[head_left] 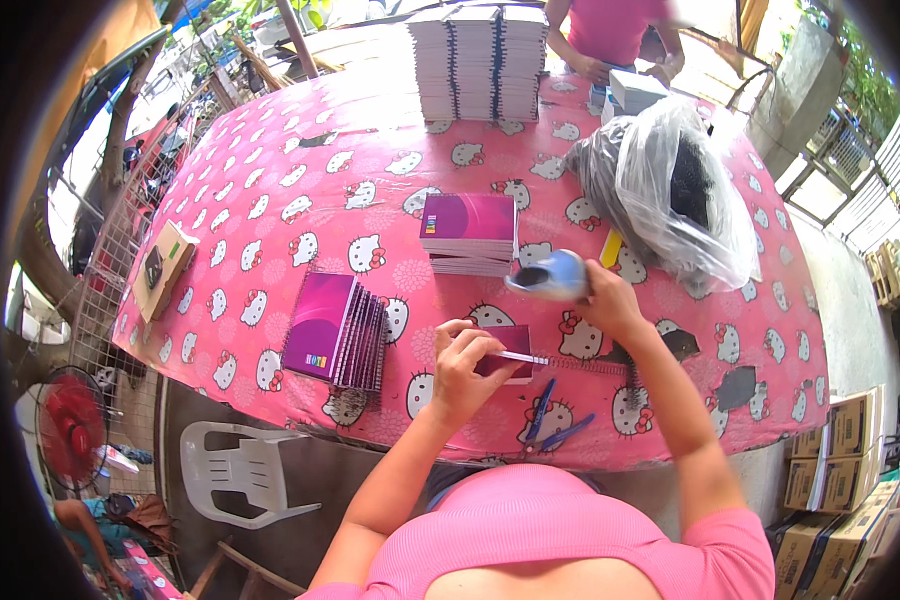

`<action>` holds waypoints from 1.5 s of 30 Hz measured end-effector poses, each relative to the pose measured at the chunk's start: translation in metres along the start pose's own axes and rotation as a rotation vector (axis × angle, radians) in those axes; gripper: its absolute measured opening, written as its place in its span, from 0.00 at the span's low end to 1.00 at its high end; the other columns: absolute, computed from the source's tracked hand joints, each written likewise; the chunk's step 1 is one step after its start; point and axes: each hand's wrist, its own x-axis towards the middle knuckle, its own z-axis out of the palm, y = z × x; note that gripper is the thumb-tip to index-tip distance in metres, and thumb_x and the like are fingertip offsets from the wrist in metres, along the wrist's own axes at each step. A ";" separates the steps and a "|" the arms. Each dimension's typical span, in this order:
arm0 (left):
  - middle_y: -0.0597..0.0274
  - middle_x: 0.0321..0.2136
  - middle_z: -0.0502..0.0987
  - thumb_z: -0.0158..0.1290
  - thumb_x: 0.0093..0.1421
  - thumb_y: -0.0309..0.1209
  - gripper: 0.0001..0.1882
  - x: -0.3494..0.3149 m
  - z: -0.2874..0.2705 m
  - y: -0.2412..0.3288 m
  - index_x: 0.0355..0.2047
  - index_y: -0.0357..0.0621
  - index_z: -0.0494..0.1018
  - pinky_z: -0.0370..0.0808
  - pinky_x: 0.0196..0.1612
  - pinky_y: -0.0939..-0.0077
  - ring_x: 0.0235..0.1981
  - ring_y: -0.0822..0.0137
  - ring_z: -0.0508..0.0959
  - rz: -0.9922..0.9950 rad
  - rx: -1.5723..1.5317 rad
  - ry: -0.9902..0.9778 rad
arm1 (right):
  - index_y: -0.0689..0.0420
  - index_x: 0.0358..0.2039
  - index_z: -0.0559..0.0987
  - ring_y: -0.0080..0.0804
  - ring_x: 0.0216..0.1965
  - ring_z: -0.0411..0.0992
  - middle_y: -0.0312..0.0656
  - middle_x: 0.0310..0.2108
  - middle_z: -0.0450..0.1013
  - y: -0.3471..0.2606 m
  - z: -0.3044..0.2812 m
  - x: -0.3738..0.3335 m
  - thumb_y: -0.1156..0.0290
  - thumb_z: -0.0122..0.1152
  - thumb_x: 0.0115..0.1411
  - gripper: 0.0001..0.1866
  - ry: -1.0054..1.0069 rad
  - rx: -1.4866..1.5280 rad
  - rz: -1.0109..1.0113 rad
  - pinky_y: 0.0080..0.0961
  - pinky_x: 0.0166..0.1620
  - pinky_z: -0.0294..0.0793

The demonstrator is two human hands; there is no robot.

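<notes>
My left hand (462, 368) pinches the edge of a small purple notebook (518, 343), tilted up over the table's near side. A thin spiral coil (588, 366) runs rightward from the notebook's edge; I cannot tell how far it is threaded. My right hand (612, 303) is closed around a rounded blue-grey handheld tool (555, 277), held above and beyond the notebook. Nearest my body lies a blue-handled hand tool (555, 425), its handles spread. A stack of purple notebooks (468, 222) stands beyond my hands. Several spiral-bound purple notebooks (320, 322) are piled to the left.
Tall stacks of bound notebooks (478, 65) rise at the far edge. A clear plastic bag (685, 195) with dark contents sits at right. Across the table, another person (610, 40) handles a small stack. A white plastic chair (238, 472) stands at left, cardboard boxes (838, 450) at right.
</notes>
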 end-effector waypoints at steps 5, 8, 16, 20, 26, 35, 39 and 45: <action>0.66 0.26 0.77 0.71 0.37 0.30 0.15 0.007 0.006 -0.001 0.25 0.48 0.77 0.70 0.45 0.63 0.42 0.56 0.72 0.023 -0.061 -0.018 | 0.60 0.51 0.73 0.22 0.39 0.73 0.37 0.39 0.76 -0.014 -0.013 -0.031 0.75 0.72 0.47 0.28 -0.202 0.508 -0.028 0.25 0.43 0.74; 0.65 0.26 0.77 0.71 0.37 0.28 0.15 0.006 0.006 -0.005 0.25 0.46 0.77 0.71 0.46 0.63 0.43 0.55 0.72 0.020 -0.078 -0.028 | 0.61 0.49 0.75 0.16 0.37 0.70 0.35 0.35 0.76 -0.016 -0.015 -0.043 0.76 0.71 0.47 0.26 -0.243 0.765 0.193 0.21 0.42 0.73; 0.62 0.31 0.77 0.71 0.37 0.29 0.19 0.004 -0.007 -0.005 0.32 0.46 0.78 0.71 0.47 0.62 0.44 0.56 0.72 -0.042 -0.148 -0.137 | 0.60 0.44 0.77 0.23 0.34 0.73 0.35 0.33 0.77 -0.042 -0.027 -0.038 0.75 0.71 0.44 0.24 -0.256 0.488 0.057 0.25 0.40 0.74; 0.60 0.38 0.75 0.72 0.38 0.30 0.23 0.016 -0.009 -0.009 0.36 0.43 0.76 0.72 0.45 0.64 0.46 0.56 0.72 -0.036 -0.096 -0.009 | 0.60 0.43 0.76 0.27 0.35 0.74 0.38 0.33 0.78 -0.040 -0.009 -0.018 0.74 0.70 0.42 0.24 -0.126 0.220 -0.014 0.26 0.41 0.74; 0.60 0.40 0.76 0.65 0.49 0.20 0.21 -0.010 -0.010 -0.028 0.44 0.40 0.73 0.76 0.43 0.73 0.43 0.69 0.77 -0.466 -0.694 0.068 | 0.60 0.44 0.76 0.32 0.37 0.76 0.39 0.34 0.78 -0.032 0.012 0.005 0.79 0.65 0.42 0.24 -0.107 -0.097 -0.021 0.30 0.43 0.74; 0.60 0.38 0.82 0.55 0.56 0.13 0.18 -0.025 -0.016 -0.044 0.47 0.37 0.77 0.77 0.42 0.84 0.38 0.75 0.80 -0.605 -0.910 0.147 | 0.57 0.44 0.76 0.52 0.43 0.74 0.52 0.39 0.76 -0.085 0.008 0.012 0.80 0.61 0.43 0.23 -0.338 0.535 -0.118 0.34 0.44 0.74; 0.56 0.37 0.81 0.56 0.54 0.12 0.17 -0.031 -0.020 -0.057 0.45 0.33 0.77 0.79 0.44 0.77 0.39 0.70 0.80 -0.615 -0.943 0.055 | 0.54 0.47 0.73 0.56 0.46 0.72 0.53 0.43 0.75 -0.034 0.001 0.015 0.77 0.60 0.47 0.24 0.047 -0.201 0.139 0.43 0.45 0.73; 0.54 0.41 0.78 0.61 0.53 0.14 0.12 -0.010 -0.017 -0.024 0.36 0.36 0.73 0.80 0.41 0.80 0.36 0.72 0.79 -0.423 -0.881 0.184 | 0.56 0.55 0.68 0.52 0.59 0.63 0.53 0.58 0.64 -0.008 0.002 -0.014 0.68 0.67 0.48 0.33 0.226 -0.338 -0.117 0.46 0.55 0.66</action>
